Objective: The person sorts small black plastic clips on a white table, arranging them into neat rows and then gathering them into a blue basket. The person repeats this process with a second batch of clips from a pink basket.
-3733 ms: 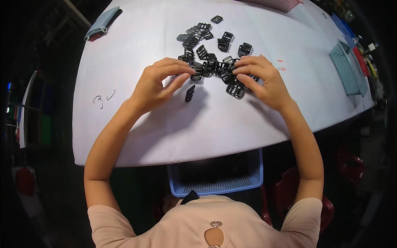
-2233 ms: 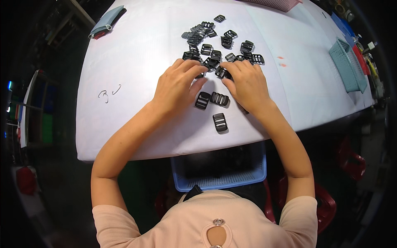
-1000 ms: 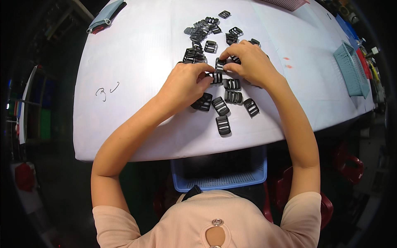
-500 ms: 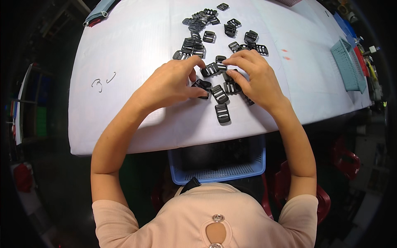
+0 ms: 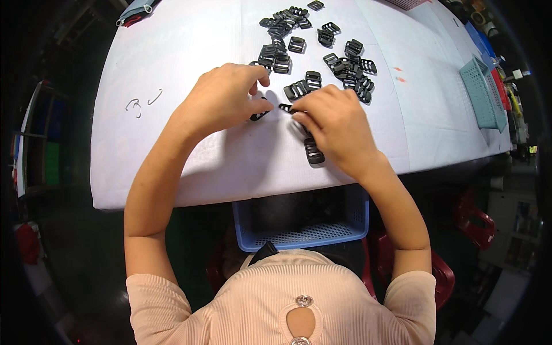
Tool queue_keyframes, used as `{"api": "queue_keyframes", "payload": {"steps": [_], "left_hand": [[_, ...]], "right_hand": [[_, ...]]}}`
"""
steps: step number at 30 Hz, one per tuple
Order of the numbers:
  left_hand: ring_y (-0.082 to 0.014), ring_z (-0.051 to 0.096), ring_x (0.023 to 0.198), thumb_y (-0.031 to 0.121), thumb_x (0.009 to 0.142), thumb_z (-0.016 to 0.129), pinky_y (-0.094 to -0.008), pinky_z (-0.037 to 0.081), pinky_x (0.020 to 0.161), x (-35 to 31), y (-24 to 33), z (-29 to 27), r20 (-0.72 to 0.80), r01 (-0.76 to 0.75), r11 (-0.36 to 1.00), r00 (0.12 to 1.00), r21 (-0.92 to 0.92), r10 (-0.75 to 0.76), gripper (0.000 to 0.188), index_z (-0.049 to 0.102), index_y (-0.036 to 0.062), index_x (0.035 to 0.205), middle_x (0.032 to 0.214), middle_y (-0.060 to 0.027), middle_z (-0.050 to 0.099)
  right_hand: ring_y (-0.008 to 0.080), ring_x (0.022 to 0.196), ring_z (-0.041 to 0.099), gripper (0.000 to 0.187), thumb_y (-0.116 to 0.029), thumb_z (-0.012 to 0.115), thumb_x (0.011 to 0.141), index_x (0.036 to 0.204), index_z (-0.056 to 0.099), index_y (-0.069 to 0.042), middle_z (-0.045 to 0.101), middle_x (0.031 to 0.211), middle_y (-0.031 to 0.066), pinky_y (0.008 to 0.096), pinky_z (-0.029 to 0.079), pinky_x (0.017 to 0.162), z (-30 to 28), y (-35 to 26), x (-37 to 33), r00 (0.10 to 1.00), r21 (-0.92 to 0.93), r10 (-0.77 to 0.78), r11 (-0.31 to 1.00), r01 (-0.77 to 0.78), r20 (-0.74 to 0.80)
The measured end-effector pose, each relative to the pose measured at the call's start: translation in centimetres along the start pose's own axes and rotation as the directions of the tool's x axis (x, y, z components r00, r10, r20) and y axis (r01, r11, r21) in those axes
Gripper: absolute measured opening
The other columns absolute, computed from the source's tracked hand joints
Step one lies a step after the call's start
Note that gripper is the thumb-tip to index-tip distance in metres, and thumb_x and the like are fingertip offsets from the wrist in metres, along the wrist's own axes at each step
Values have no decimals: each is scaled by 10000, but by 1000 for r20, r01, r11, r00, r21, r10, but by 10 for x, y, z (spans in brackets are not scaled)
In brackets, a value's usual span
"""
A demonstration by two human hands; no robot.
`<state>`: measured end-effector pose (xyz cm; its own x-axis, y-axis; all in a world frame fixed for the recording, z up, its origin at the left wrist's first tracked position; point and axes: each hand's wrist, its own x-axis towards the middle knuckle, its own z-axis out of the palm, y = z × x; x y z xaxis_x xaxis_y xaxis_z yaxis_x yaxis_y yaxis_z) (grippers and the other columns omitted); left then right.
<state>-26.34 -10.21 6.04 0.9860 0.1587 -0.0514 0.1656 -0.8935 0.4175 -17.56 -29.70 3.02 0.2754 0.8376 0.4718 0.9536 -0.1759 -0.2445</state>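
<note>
Black plastic strap buckles lie on the white-covered table. My left hand [image 5: 221, 98] has its thumb on one black buckle [image 5: 260, 109], with the index finger lifted apart from it; the other fingers' hold is partly hidden. Between the thumb and fingertips of my right hand [image 5: 340, 123] is another black buckle [image 5: 285, 108], seen nearly edge-on and partly covered. Just beyond my right fingers lies a pair of buckles [image 5: 303, 85]. Below that hand, a single buckle [image 5: 314, 151] rests close to its palm.
Loose buckles form a far cluster [image 5: 286, 22], a group nearer my left hand [image 5: 274, 57] and a heap on the right [image 5: 352, 66]. A teal basket [image 5: 483, 95] stands at the table's right edge. Below the front edge is a blue crate [image 5: 302, 236]. Red chairs [image 5: 474, 221] stand beyond.
My left hand has shifted left and slightly away, its buckle moving too. My right hand has come nearer and left, now pinching a buckle. Several buckles near it have moved to the right heap.
</note>
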Motion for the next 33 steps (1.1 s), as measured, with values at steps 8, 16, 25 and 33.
{"api": "queue_keyframes", "payload": {"steps": [8,16,25,33], "left_hand": [[-229,647,761,163,745,749,-333,516,700,-2,-5,-10,105,7,1000,994,1,-7,416,647,27,1125,910,-135,673],[-235,655,782,102,725,748,-338,523,707,-2,-7,-1,107,-91,994,990,-64,97,499,615,31,1200,928,-140,671],[-211,654,737,97,767,724,-321,516,673,-2,5,-8,223,-80,978,967,-191,123,425,635,30,1178,859,-111,700],[-178,629,714,146,797,727,-303,511,651,3,-15,-17,116,-61,987,990,-150,78,352,660,30,1123,808,-88,679]], "right_hand": [[238,748,628,194,-101,600,870,1034,657,-17,637,865,132,330,487,704,-44,7,-52,817,397,452,718,-571,358],[249,728,614,206,-69,663,826,1029,660,-35,605,914,111,346,490,671,-36,14,-60,854,163,519,846,-507,-36],[279,799,624,173,-34,632,833,1002,669,-32,617,908,117,350,491,686,-32,17,-51,867,250,496,845,-473,-37],[374,1269,428,571,-434,677,823,1267,567,-91,480,1342,198,480,340,1057,6,33,-9,996,150,82,985,-87,37]]}}
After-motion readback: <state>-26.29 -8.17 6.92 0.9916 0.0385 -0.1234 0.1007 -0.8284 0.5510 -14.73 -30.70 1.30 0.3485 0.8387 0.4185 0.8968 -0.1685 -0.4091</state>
